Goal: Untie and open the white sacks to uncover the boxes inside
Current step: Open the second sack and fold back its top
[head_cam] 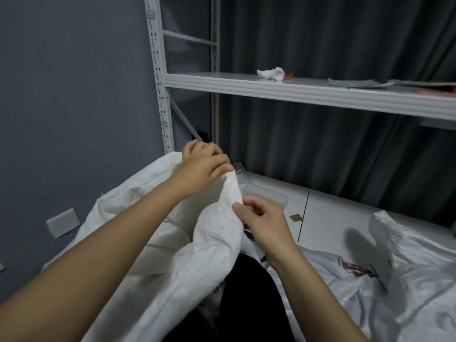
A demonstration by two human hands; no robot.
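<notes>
White sack [217, 233] sits near centre, between both forearms; woven plastic cloth, crinkled, its neck gathered into a twisted rope-like bunch rising up and to the far side. Left hand [204, 166] grips the top end of that bunch, fingers curled over the fabric tip. Right hand [261, 223] pinches the bunch lower down on its right side, thumb against the cloth, fingers curled. Left of the bunch the sack mouth gapes partly, showing a pale inner wall; contents cannot be made out, no box visible. Second sack [399, 275] lies near right, flatter, wrinkled, with a printed patch and a blue strip on it; its contents also hidden. Dark clothing [249, 299] shows at near centre, under the bunch. Far side: white metal shelf [296, 91], ribbed front edge, perforated uprights, holding a crumpled white rag [271, 74] and flat grey sheets [357, 82]. Clear plastic tray [269, 196] on the white floor just beyond the hands. Grey wall left, dark pleated curtain behind the shelf.
</notes>
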